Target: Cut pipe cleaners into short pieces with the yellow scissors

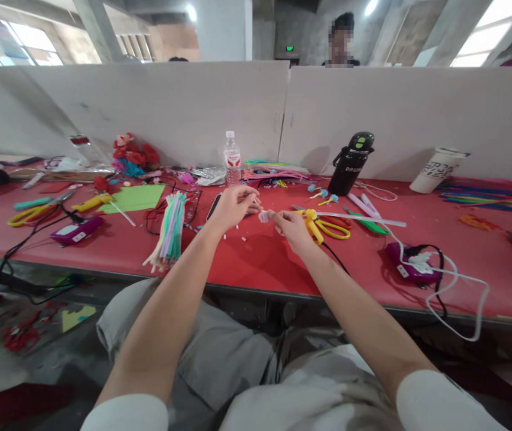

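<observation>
My right hand (289,227) pinches a small pale lilac fuzzy piece (263,216) between its fingertips, over the middle of the red table. Just to its left, my left hand (236,205) has its fingers curled together; whatever they may hold is too small to make out. Beside my left forearm lies a bundle of pastel pipe cleaners (173,230) in green, lilac and cream. A yellow glue gun (313,227) with a clear stick rests right of my right hand, by yellow-handled scissors (335,228). Partly behind my left hand is a dark phone (213,207).
A water bottle (232,160), a black flask (351,164) and a white cup (438,171) stand near the partition (170,114). Purple power boxes (76,230) with cables sit on both sides. More pipe cleaners (484,197) lie far right. Another person (342,45) is beyond the partition.
</observation>
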`<state>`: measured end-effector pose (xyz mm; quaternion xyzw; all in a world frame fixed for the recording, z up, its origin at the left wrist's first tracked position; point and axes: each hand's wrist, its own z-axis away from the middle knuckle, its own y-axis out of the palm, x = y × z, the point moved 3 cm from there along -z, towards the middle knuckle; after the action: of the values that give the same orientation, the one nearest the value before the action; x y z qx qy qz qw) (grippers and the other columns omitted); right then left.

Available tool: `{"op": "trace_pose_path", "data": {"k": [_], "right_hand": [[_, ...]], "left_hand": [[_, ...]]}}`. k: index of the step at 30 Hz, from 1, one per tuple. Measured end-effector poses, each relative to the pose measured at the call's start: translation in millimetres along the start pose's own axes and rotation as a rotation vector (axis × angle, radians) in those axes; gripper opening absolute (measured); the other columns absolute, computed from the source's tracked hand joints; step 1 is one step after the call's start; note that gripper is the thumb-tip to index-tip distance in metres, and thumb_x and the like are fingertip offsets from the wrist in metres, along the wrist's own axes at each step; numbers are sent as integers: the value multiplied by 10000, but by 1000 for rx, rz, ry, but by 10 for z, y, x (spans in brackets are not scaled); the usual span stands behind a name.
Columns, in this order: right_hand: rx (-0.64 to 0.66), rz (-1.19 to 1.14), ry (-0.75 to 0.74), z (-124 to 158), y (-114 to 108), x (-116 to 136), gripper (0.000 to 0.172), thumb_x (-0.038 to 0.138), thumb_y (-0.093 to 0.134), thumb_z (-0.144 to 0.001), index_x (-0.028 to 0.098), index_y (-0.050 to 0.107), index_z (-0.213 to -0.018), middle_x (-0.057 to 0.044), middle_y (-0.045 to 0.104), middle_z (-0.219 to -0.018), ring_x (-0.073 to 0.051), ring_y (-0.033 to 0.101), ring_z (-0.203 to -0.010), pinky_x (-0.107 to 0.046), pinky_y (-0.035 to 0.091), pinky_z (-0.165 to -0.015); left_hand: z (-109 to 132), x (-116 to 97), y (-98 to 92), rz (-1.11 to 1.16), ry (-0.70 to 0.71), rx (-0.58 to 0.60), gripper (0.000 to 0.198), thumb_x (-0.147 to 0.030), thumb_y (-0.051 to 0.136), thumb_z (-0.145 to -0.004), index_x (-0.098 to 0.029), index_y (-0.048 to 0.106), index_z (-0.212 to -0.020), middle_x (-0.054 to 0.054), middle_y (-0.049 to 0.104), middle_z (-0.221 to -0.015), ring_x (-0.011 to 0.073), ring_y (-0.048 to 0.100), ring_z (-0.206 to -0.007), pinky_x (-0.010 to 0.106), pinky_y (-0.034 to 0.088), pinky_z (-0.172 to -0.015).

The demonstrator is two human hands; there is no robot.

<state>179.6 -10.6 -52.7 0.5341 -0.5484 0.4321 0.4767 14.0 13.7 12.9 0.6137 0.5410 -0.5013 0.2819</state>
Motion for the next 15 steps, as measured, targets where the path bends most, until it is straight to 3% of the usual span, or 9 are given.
{"op": "trace_pose_path", "data": {"k": [3,6,15], "right_hand": [[-53,-172,88,-16,-22,-22,383,505,708,-722,202,505,-607,25,519,-538,-92,456,-461,-231,331,-436],[48,-318,221,-7,14,-42,253,430,680,-748,186,614,-757,-35,650,-667,-144,601,-561,-248,449,-488],[159,-304,219,47,72,-11,96,227,619,-738,140,661,-747,-84,709,-669,-155,663,-593,-250,550,-603]], "left_hand": [[5,-25,-22,10,25,9,168,-273,574,-872,-127,608,-946,75,684,-832,173,712,-772,300,600,-720],[11,-41,-33,19,26,18,190,-299,590,-865,-129,604,-948,75,687,-832,170,709,-766,302,598,-725],[11,-19,-28,12,45,73,206,-312,590,-866,-127,619,-951,76,680,-830,178,710,-758,315,598,-716]]}}
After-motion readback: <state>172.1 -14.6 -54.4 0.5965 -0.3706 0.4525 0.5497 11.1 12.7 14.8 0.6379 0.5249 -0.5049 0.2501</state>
